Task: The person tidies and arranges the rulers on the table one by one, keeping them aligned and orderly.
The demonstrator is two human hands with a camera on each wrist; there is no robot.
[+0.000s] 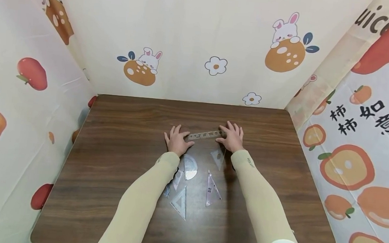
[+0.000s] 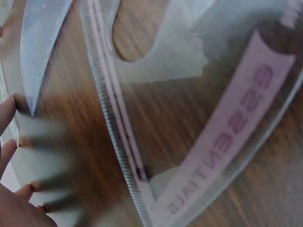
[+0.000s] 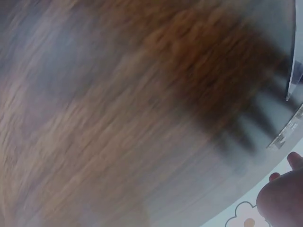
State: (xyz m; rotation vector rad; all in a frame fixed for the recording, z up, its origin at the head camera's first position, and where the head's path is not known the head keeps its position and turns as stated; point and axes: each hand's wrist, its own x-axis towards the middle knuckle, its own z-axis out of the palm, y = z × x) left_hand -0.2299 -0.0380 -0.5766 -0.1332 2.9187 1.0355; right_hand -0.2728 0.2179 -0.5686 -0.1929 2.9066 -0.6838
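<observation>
A narrow clear ruler [image 1: 204,135] with patterned cut-outs lies between both hands, slightly tilted on the table. My left hand [image 1: 178,141] pinches its left end between thumb and forefinger, other fingers spread. The right hand [image 1: 233,137] pinches its other end in the same way. In the right wrist view, one end of the ruler [image 3: 286,132] shows near the fingertips. Closer to the body lie a half-round protractor [image 1: 190,167] and several clear set squares, one [image 1: 218,159] below the right hand. Large in the left wrist view is a clear drawing template [image 2: 227,127] with mirrored pink lettering.
Near the left forearm are a clear set square [image 1: 179,202], a pale purple one [image 1: 177,179] and a partly hidden bluish piece [image 1: 166,191]. Another purple set square [image 1: 211,189] lies between the forearms. The wooden table [image 1: 119,131] meets a printed cloth [image 1: 187,30] behind.
</observation>
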